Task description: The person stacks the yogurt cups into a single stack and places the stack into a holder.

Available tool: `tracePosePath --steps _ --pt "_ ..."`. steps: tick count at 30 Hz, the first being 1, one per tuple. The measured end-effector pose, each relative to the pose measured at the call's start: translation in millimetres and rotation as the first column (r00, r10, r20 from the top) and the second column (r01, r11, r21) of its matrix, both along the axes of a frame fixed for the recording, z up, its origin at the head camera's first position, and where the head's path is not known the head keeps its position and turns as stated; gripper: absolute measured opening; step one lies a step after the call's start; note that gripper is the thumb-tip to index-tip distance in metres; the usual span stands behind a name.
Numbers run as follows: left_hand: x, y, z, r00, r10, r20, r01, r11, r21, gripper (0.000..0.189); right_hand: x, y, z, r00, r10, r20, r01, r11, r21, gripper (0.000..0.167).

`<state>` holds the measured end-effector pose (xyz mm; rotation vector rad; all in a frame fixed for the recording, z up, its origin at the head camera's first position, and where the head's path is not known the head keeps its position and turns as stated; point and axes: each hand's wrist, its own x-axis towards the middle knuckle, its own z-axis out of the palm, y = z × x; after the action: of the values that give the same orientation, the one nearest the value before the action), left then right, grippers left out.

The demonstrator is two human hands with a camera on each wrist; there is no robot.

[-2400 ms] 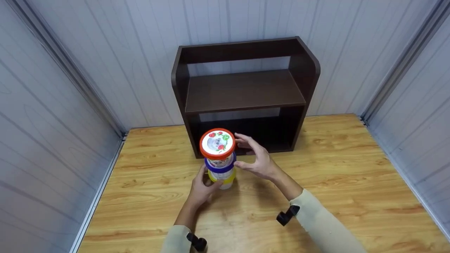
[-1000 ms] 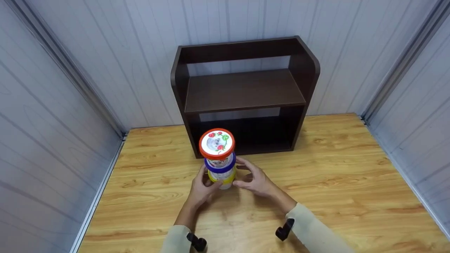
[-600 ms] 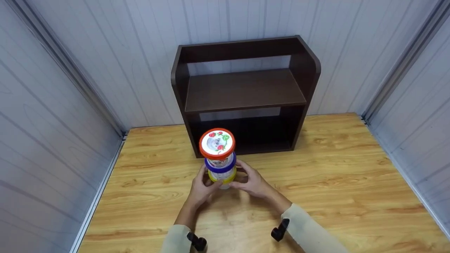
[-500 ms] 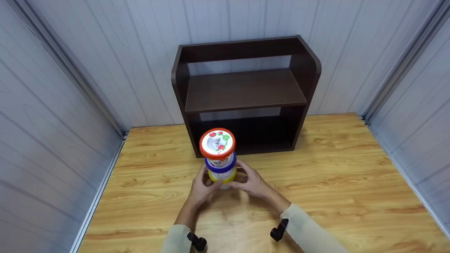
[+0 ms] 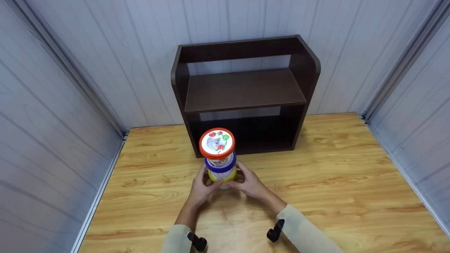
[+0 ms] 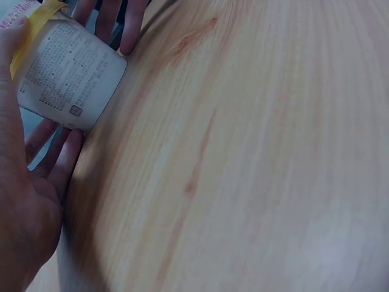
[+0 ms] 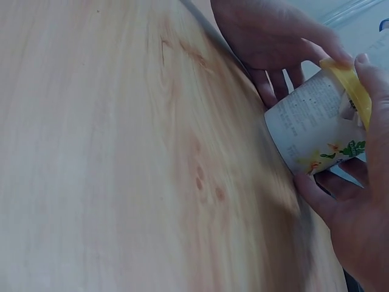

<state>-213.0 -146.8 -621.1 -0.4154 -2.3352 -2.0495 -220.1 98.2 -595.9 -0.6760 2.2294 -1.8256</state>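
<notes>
Three lidded food tubs stand in one upright stack on the wooden table. The top tub has a red-rimmed lid (image 5: 217, 143) printed with strawberries, the middle one a blue lid (image 5: 220, 168). At the bottom is the yellow-lidded tub (image 6: 79, 73), white with small printed text. My left hand (image 5: 201, 189) grips this bottom tub from the left, thumb at the yellow rim (image 7: 352, 85). From the right, my right hand (image 5: 252, 184) holds the same tub, its thumb close to the left thumb. In the head view the hands hide much of the bottom tub.
A dark brown two-tier shelf (image 5: 246, 89) stands on the table (image 5: 334, 175) right behind the stack. Pale panelled walls (image 5: 52, 123) enclose the left, back and right sides. Black camera mounts (image 5: 197, 242) sit on both sleeves.
My right hand has come down from beside the red lid to the bottom tub and closed in on it. The left hand and the stack have stayed in place.
</notes>
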Motion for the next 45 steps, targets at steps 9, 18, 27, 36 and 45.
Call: tracePosePath --steps 9,18,27,36,45 --pt "-0.3 2.3 3.1 0.997 0.019 0.075 -0.019 1.000 -0.006 0.088 1.3 -5.0 -2.6 0.998 -0.057 0.026 0.057 0.998 0.004 0.078" --pt "1.2 2.1 5.3 0.998 0.015 0.056 -0.013 0.999 -0.040 0.092 1.4 -5.9 -1.4 0.998 -0.060 0.021 0.060 0.998 0.001 0.078" --pt "0.3 0.9 9.5 0.994 -0.020 0.108 0.022 0.999 -0.025 0.095 1.8 -5.9 0.2 0.998 -0.057 0.031 0.058 0.998 -0.019 0.076" --pt "-0.6 -1.4 14.3 0.993 -0.009 0.117 0.018 0.997 -0.078 0.093 2.4 -5.5 1.2 0.999 -0.049 0.022 0.050 0.998 -0.032 0.074" --pt "-0.9 -7.4 16.3 0.997 0.016 0.076 -0.006 0.992 -0.129 0.089 3.1 -6.5 -0.2 0.998 -0.056 0.039 0.057 0.998 -0.037 0.076"
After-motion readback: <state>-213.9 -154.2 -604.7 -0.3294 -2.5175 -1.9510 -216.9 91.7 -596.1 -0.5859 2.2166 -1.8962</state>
